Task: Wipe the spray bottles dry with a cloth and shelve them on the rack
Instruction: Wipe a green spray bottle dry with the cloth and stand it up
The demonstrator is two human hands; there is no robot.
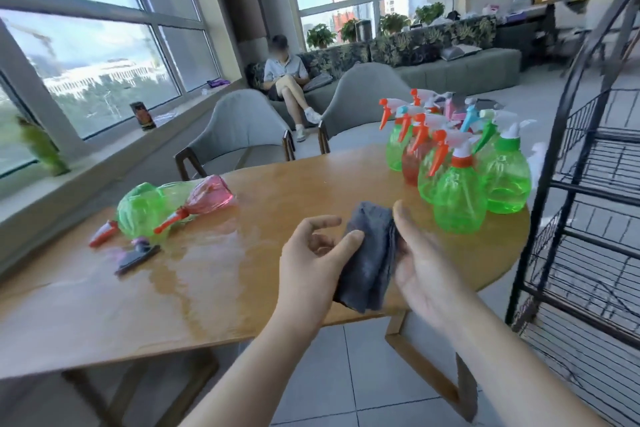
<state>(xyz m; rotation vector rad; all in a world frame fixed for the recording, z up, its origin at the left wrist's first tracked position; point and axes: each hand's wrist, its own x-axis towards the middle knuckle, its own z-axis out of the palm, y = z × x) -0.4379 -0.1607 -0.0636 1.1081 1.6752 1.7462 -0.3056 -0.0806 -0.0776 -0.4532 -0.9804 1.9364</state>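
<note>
A folded grey cloth (pixel 369 255) sits between both my hands above the wooden table (pixel 242 288). My left hand (pixel 311 260) pinches its left edge with the thumb, fingers curled. My right hand (pixel 420 262) cups the cloth's right side, thumb up. Several upright spray bottles, green and red with orange, blue and white triggers, cluster at the table's far right; the nearest green bottle (pixel 459 198) stands just beyond my right hand. A green bottle (pixel 145 210) and a pink bottle (pixel 211 196) lie on their sides at the left. The black wire rack (pixel 588 191) stands to the right of the table.
The tabletop looks wet and shiny around the lying bottles. A small dark spray head (pixel 136 255) lies near them. Two grey chairs (pixel 239 135) stand behind the table. A person sits on a sofa (pixel 450 69) farther back. Windows run along the left.
</note>
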